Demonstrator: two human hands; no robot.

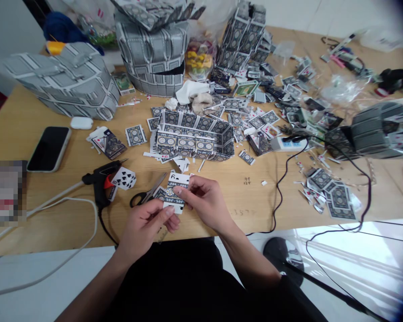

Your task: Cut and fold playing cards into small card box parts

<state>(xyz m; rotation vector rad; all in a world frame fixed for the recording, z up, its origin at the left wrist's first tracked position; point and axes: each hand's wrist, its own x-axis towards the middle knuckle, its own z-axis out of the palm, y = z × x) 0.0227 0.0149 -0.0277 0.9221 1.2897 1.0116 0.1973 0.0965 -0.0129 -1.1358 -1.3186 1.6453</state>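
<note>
Head view: both hands work together at the near edge of the wooden worktop [255, 188], just above the person's lap. The left hand [147, 223] has its grip closed, thumb and fingers pinching the lower left edge of a small piece of folded playing cards [175, 193]. The right hand [206, 203] has its grip closed too, fingertips pressed on the right side of the same piece, which is held slightly above the worktop with a white card face uppermost. Just to the left of the grip, black-handled scissors [147, 195] lie flat, blades pointing toward the held piece. Farther left of the grip lies a black glue gun [100, 181] with a spade card [125, 178] propped against it, its cable running off the near edge. Directly beyond the grip stands an open rectangular tray built of patterned cards [195, 136], with loose card offcuts around it. Well to the left beyond the grip, a dark phone [49, 148] lies face up beside a white earbud case [81, 122]. To the right of the grip, a black cable [278, 188] crosses the worktop near a scatter of cut cards [332, 194].
</note>
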